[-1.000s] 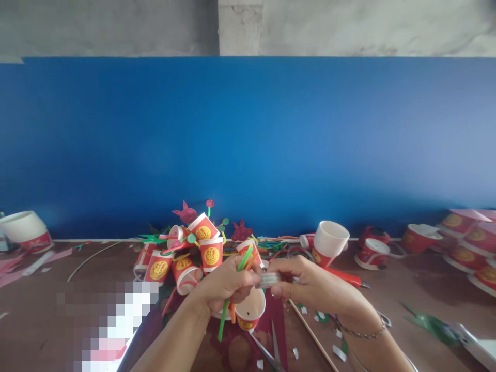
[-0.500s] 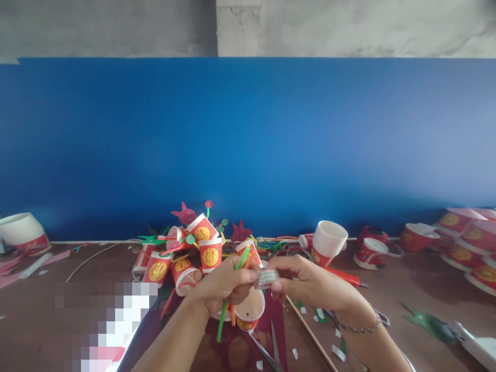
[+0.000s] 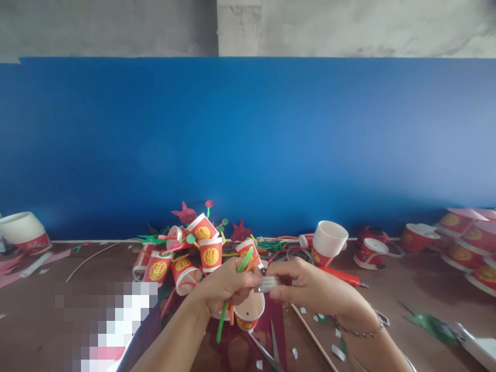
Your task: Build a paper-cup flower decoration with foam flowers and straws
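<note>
My left hand point(image 3: 236, 283) is closed around a green straw point(image 3: 222, 321) and an orange straw point(image 3: 231, 314), which stick out above and below the fist. Between my two hands is a small whitish roll of tape point(image 3: 268, 283), blurred by motion. Fingers and thumb of my right hand point(image 3: 296, 281) pinch its right side, while the left fingertips touch its left edge. Right below my hands an open paper cup point(image 3: 250, 312) stands on the table, pale inside with a small dark hole. Scissors point(image 3: 267, 349) lie in front of this cup with their blades apart.
Red-and-white paper cups point(image 3: 211, 256) with straws and paper shapes are piled behind my left hand. Stacked cups point(image 3: 329, 240), a red-orange cutter point(image 3: 343, 276), a wooden stick point(image 3: 313, 336), paper scraps point(image 3: 338, 353) and a green-tipped tool point(image 3: 437, 328) lie rightward. A blue panel point(image 3: 248, 144) stands behind.
My right hand has shifted slightly, and the roll of tape has turned a little between my hands. The left hand keeps the straws and has hardly moved.
</note>
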`<action>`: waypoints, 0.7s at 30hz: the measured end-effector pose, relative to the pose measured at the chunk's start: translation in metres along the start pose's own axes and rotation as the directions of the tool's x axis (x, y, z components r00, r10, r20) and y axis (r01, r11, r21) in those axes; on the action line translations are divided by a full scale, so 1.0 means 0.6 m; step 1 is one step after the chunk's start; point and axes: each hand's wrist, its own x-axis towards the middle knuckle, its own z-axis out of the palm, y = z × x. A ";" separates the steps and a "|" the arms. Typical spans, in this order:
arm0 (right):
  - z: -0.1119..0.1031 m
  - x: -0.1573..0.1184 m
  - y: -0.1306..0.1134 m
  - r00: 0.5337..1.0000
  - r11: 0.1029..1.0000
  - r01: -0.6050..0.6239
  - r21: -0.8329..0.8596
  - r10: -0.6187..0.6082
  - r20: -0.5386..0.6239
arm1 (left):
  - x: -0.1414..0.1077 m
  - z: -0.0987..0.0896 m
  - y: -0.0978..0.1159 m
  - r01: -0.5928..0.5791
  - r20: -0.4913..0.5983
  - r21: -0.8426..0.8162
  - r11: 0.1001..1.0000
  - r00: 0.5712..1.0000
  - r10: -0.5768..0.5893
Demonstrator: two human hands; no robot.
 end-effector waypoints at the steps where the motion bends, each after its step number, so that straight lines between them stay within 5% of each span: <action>1: 0.001 0.000 0.001 1.000 1.000 -0.004 -0.005 0.004 -0.005 | -0.001 0.001 0.002 -0.003 0.003 0.003 1.000 1.000 0.003; 5: 0.004 0.003 0.011 0.998 0.995 -0.034 0.092 0.038 -0.040 | -0.003 0.000 0.007 -0.013 0.017 -0.028 1.000 1.000 0.014; 11: 0.001 0.007 0.023 0.998 0.954 0.062 0.295 -0.065 0.000 | -0.006 -0.003 0.006 -0.033 0.059 -0.063 0.997 0.998 0.037; 21: 0.000 0.005 0.019 0.999 0.988 0.017 0.153 -0.011 -0.038 | -0.009 0.006 0.012 -0.064 0.017 -0.031 0.997 0.998 0.065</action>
